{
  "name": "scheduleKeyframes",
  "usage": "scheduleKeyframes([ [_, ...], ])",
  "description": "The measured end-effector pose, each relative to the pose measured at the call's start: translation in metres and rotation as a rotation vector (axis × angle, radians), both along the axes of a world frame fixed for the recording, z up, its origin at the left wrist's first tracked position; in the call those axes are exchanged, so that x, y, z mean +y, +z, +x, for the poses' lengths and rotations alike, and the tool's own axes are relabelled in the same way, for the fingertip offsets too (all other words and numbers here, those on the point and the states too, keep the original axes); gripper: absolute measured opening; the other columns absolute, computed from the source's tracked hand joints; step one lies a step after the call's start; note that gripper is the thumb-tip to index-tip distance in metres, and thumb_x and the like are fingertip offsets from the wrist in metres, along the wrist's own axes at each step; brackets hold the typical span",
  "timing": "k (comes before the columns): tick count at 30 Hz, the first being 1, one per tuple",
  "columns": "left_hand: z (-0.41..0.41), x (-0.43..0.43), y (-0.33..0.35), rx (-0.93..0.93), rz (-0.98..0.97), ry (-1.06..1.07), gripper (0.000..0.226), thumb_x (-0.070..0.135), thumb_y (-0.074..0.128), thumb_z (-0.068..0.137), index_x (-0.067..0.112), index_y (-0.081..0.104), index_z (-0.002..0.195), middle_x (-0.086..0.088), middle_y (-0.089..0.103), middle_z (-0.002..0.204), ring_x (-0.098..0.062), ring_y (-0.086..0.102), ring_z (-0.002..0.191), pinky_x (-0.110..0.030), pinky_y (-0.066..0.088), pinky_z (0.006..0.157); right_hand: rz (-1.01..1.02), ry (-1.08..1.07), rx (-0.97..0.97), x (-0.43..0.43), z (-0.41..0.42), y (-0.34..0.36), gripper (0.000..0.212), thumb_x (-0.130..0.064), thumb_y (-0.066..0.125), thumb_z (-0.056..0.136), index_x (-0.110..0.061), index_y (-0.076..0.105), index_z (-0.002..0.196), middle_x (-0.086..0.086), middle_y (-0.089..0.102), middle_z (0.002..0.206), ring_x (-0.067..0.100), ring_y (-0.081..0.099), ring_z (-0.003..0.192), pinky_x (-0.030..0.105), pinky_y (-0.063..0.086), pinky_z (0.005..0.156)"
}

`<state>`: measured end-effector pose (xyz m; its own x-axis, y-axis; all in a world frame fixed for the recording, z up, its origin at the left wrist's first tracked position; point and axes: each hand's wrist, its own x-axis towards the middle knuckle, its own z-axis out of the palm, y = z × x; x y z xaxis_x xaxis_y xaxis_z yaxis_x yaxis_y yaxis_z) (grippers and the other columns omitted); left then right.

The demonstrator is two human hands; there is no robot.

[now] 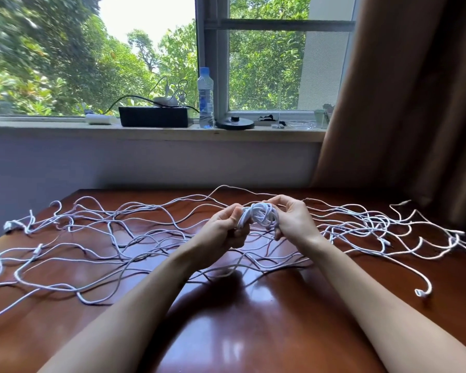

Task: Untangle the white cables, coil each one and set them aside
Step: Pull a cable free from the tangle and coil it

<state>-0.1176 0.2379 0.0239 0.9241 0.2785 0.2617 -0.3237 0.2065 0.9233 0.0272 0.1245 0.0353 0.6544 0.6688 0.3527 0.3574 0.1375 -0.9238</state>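
Note:
Several white cables [113,238] lie tangled across a glossy brown table [226,332], spreading from its left edge to its right edge. Above the table's middle I hold a small coiled bundle of white cable [260,217] between both hands. My left hand [223,230] grips the bundle's left side with curled fingers. My right hand [291,219] pinches its right side, thumb on top. A loose cable end with a plug [420,292] lies at the right front.
Behind the table runs a window sill with a black box [154,117], a water bottle [205,98], a black round base [235,123] and small items. A brown curtain [414,103] hangs at the right, close to the table's far right corner.

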Motion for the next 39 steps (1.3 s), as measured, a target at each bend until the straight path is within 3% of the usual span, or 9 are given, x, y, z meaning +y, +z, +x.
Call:
scheduleKeyframes([
  [4,0.0,0.0,0.003,-0.012,-0.059,0.031,0.025,0.026,0.04,0.102,0.005,0.047,0.09,0.0,0.034,0.059,-0.005,0.027,0.047,-0.015,0.021,0.043,-0.082,-0.003,-0.08,0.005,0.004,-0.01,0.014,-0.008,0.064,0.096,0.003,0.067,0.088,0.002,0.056,0.054,0.014,0.045,0.042,0.026,0.039,0.039],
  [11,0.003,0.007,0.006,-0.036,-0.138,0.226,0.033,0.01,0.032,0.109,0.008,0.054,0.084,0.001,0.044,0.056,-0.005,0.028,0.045,-0.015,0.022,0.042,-0.126,0.089,-0.206,0.007,-0.01,-0.014,0.031,-0.037,0.068,0.095,-0.009,0.075,0.083,-0.006,0.049,0.048,0.006,0.042,0.046,0.021,0.033,0.046],
  [21,0.005,0.013,0.01,0.028,-0.118,0.488,0.03,0.018,0.035,0.11,0.01,0.054,0.089,-0.001,0.037,0.058,-0.005,0.025,0.041,-0.016,0.022,0.038,-0.152,0.267,-0.349,0.007,-0.028,-0.013,0.025,-0.024,0.061,0.101,-0.008,0.075,0.089,-0.01,0.041,0.047,0.003,0.033,0.044,0.018,0.029,0.045],
  [23,0.005,0.015,0.01,0.047,-0.109,0.546,0.03,0.019,0.037,0.11,0.01,0.056,0.088,0.0,0.039,0.058,-0.005,0.026,0.041,-0.016,0.022,0.037,-0.151,0.255,-0.469,0.006,-0.03,-0.012,0.022,-0.022,0.062,0.101,-0.01,0.077,0.09,-0.014,0.049,0.051,0.003,0.04,0.048,0.017,0.032,0.051],
  [25,0.005,0.016,0.01,0.068,-0.099,0.608,0.031,0.019,0.04,0.109,0.011,0.057,0.084,0.0,0.041,0.059,-0.005,0.029,0.041,-0.016,0.023,0.038,-0.138,0.248,-0.583,0.006,-0.031,-0.011,0.02,-0.022,0.062,0.101,-0.01,0.078,0.096,-0.016,0.067,0.068,0.0,0.056,0.061,0.019,0.043,0.063],
  [27,0.007,0.017,0.009,0.087,-0.075,0.657,0.031,0.018,0.043,0.108,0.011,0.056,0.08,-0.001,0.042,0.058,-0.005,0.029,0.04,-0.016,0.023,0.039,-0.154,0.235,-0.675,0.005,-0.031,-0.012,0.024,-0.031,0.06,0.1,-0.015,0.077,0.1,-0.003,0.075,0.081,0.012,0.065,0.072,0.033,0.051,0.071],
  [30,0.006,0.022,0.006,0.11,0.05,0.713,0.028,0.017,0.046,0.107,0.007,0.058,0.083,-0.001,0.042,0.055,-0.007,0.031,0.039,-0.019,0.025,0.04,-0.175,0.176,-0.79,0.003,-0.031,-0.013,0.026,-0.037,0.053,0.098,-0.018,0.072,0.099,-0.006,0.069,0.077,0.019,0.063,0.069,0.044,0.051,0.069],
  [34,0.005,0.036,-0.001,0.132,0.367,0.809,0.034,0.028,0.053,0.098,0.002,0.062,0.079,0.007,0.049,0.052,-0.012,0.041,0.05,-0.032,0.032,0.052,-0.149,0.05,-0.984,0.0,-0.028,-0.008,0.031,-0.039,0.046,0.1,-0.015,0.065,0.099,0.003,0.068,0.085,0.026,0.063,0.08,0.045,0.051,0.071],
  [39,0.005,0.035,-0.006,0.122,0.604,0.806,0.036,0.041,0.052,0.09,0.009,0.063,0.076,-0.003,0.057,0.061,-0.015,0.049,0.06,-0.039,0.045,0.062,-0.062,-0.146,-1.115,-0.004,-0.024,-0.003,0.028,-0.038,0.048,0.101,-0.018,0.067,0.098,-0.004,0.07,0.087,0.02,0.063,0.086,0.043,0.055,0.068],
])
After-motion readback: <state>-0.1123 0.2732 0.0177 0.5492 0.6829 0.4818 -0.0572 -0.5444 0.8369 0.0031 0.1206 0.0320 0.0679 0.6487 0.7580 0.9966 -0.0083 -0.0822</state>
